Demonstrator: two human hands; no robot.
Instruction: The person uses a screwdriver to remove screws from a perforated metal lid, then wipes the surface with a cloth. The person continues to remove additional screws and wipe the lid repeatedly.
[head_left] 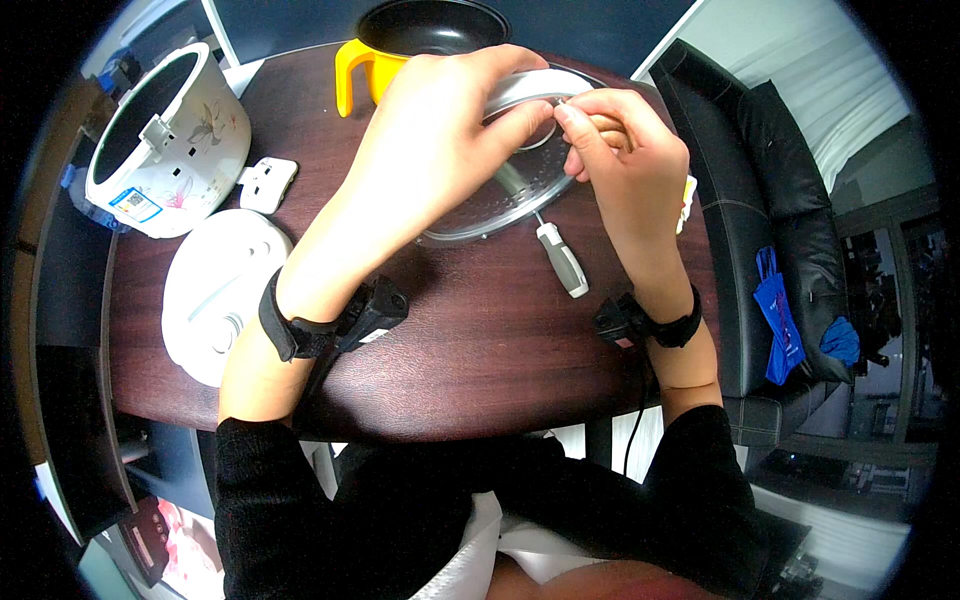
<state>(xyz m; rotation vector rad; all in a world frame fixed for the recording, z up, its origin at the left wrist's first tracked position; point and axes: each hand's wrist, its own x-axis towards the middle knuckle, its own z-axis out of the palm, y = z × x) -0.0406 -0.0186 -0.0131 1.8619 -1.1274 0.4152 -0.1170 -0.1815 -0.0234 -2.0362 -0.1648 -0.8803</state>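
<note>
My left hand [450, 125] reaches across the far part of the table, its fingers and thumb closed on a white curved plastic piece [540, 84]. Facing it, my right hand [630, 150] pinches thumb and fingertips together by the piece's edge. Something small and pale shows at those fingertips, too small to name. Below both hands lies a round clear lid [550, 180], partly covered by my left hand. A screwdriver [563, 262] with a grey and white handle rests on the table, its shaft pointing toward the lid.
A yellow pot [382, 75] with a dark inside stands at the far edge. On the left are a white flowered cooker body [205, 130], a small white plastic part [268, 185] and a round white cover [215, 285]. A black sofa [735, 210] is right of the table [450, 370].
</note>
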